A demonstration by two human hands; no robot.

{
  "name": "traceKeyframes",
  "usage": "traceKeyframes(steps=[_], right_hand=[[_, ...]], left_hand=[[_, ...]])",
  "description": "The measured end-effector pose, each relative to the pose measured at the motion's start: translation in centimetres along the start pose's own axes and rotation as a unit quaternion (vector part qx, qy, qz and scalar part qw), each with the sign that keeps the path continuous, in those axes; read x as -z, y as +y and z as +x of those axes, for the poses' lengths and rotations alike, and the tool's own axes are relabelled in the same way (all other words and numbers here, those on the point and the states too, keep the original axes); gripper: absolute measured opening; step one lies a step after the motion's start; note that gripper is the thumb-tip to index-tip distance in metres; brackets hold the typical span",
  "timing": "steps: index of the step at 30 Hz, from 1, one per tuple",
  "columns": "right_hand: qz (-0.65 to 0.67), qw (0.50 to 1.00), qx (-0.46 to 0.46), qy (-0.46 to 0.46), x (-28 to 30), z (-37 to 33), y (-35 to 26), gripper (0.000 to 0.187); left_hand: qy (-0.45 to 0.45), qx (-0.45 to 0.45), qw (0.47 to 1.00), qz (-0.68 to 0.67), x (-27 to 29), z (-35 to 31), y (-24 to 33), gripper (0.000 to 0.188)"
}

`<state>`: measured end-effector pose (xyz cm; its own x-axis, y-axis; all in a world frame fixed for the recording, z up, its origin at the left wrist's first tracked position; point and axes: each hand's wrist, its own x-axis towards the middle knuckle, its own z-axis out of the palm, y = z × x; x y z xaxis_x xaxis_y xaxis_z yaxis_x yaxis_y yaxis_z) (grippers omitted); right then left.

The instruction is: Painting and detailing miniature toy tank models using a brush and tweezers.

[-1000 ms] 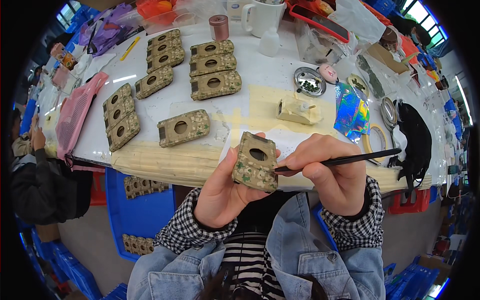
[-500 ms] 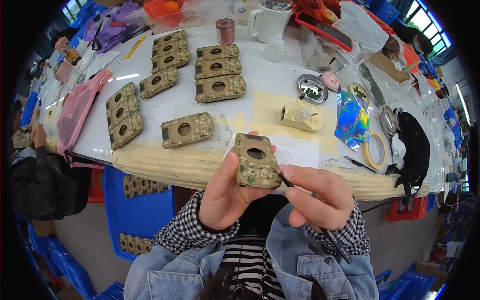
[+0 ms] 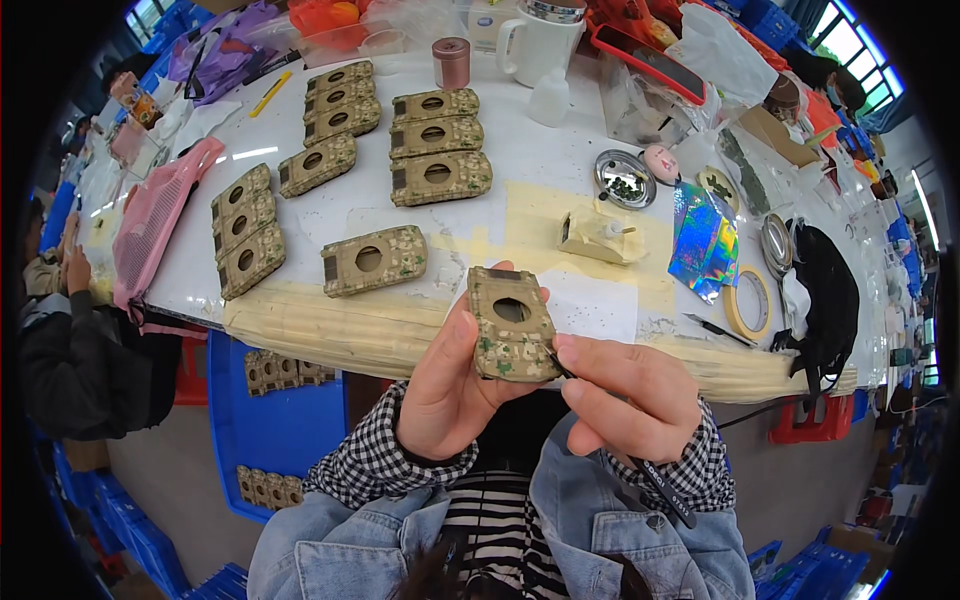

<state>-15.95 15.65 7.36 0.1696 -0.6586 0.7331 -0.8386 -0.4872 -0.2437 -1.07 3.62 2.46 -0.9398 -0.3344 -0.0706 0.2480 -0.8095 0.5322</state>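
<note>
My left hand (image 3: 440, 385) holds a camouflage model tank hull (image 3: 498, 345) with a round hole, tilted above the table's near edge. In my right hand (image 3: 635, 395) is a pair of black tweezers (image 3: 665, 492), pinched between thumb and fingers. Their tip meets the hull's right side near its lower corner; whether anything tiny sits in the tip is too small to tell. Another camouflage hull (image 3: 375, 262) lies on the table to the left, and several more hulls (image 3: 438, 177) stand in rows behind it.
A round metal dish (image 3: 625, 178) holds small dark green pieces. Around it are a taped block (image 3: 600, 235), shiny holographic sheets (image 3: 703, 240), a tape roll (image 3: 748, 302) and a craft knife (image 3: 722, 328). A blue tray (image 3: 275, 420) with more hulls is below the table's left edge.
My right hand has shifted slightly left and the tweezers' tip has come further onto the hull's side. The hull has tilted a little in my left hand.
</note>
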Motion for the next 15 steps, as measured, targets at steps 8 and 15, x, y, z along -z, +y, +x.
traceKeyframes(steps=[8,15], right_hand=[[-0.009,1.000,0.003,-0.001,-0.12,-0.13,0.05,0.031],[-0.009,1.000,-0.002,0.003,-0.25,-0.12,0.04,0.031]], left_hand=[[-0.001,-0.004,1.000,0.008,0.00,0.02,-0.04,0.063],[-0.002,0.000,1.000,0.015,0.13,0.05,0.01,0.064]])
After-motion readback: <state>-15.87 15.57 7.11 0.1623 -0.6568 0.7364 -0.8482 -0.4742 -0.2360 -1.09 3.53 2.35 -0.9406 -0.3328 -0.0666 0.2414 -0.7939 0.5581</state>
